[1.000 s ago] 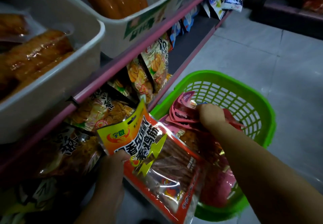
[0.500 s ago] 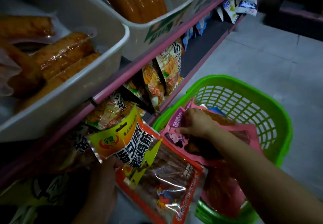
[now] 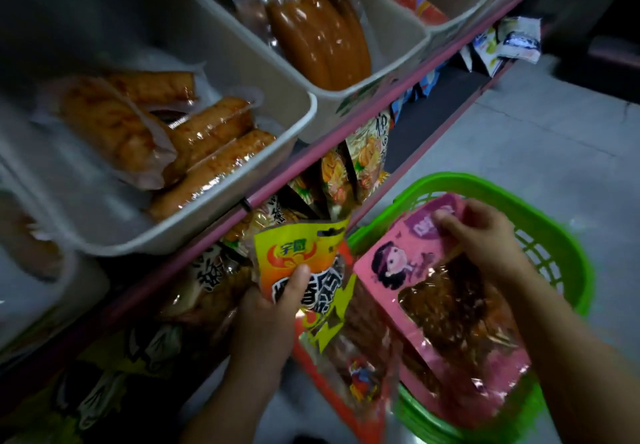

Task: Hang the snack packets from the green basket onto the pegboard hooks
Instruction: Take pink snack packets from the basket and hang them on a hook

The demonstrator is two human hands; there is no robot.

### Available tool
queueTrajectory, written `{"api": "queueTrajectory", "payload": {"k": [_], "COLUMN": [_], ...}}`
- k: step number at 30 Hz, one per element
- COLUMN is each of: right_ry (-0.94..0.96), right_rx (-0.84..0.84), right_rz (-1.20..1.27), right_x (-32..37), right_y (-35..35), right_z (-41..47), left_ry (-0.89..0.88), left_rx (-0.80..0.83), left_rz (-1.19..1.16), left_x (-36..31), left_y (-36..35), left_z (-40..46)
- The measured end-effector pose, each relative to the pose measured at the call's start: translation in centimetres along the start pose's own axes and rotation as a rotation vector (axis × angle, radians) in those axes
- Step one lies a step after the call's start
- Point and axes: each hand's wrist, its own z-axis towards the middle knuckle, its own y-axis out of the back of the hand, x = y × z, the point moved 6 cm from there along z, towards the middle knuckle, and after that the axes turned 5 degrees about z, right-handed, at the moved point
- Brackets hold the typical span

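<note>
1. Your left hand (image 3: 273, 308) holds a yellow and orange packet (image 3: 304, 270). Your thumb presses on its front and your fingers curl behind it.
2. The yellow and orange packet stands up in front of the shelf, just left of the green basket (image 3: 554, 246). Its top has a hang hole.
3. Your right hand (image 3: 485, 236) pinches the top of a pink packet (image 3: 415, 270). Your fingers curl over its top edge.
4. The pink packet has a cartoon girl on it and a clear window with brown food inside. It tilts over the green basket, touching the yellow and orange packet's side.
5. The green basket sits on the grey floor (image 3: 536, 139), next to the shelf.
6. More snack packets (image 3: 367, 153) hang under the pink shelf rail (image 3: 311, 163).
7. White bins (image 3: 298, 125) sit on the shelf above the rail. They hold wrapped brown and orange sausages (image 3: 318, 38).
</note>
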Motion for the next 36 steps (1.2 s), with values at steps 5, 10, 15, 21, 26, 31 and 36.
{"api": "queueTrajectory", "payload": {"k": [5, 10, 15, 21, 26, 31, 36], "right_ry": [0.041, 0.109, 0.532, 0.858, 0.921, 0.963, 0.951], "right_rx": [-0.238, -0.185, 0.002, 0.27, 0.253, 0.356, 0.425], "right_rz": [0.19, 0.286, 0.257, 0.259, 0.411, 0.436, 0.534], "right_x": [8.9, 18.7, 34.0, 46.8, 51.8, 54.5, 56.0], "right_y": [6.3, 5.3, -1.3, -10.1, -14.1, -18.4, -20.1], "right_z": [-1.6, -2.8, -6.2, -11.5, -14.5, -17.2, -19.4], "left_ry": [-0.115, -0.306, -0.424, -0.553, -0.62, -0.784, -0.924], "left_rx": [-0.02, -0.122, -0.247, -0.3, -0.273, -0.521, -0.583], "left_rz": [-0.136, -0.255, -0.334, -0.371, -0.362, -0.246, -0.228], "left_x": [-8.3, -17.8, -25.6, -30.5, -31.4, -32.4, -34.4], "left_y": [2.0, 7.9, 16.1, 26.1, 31.3, 37.6, 41.2], "left_z": [-2.9, -4.2, -4.3, -6.4, -8.5, -10.5, -12.1]}}
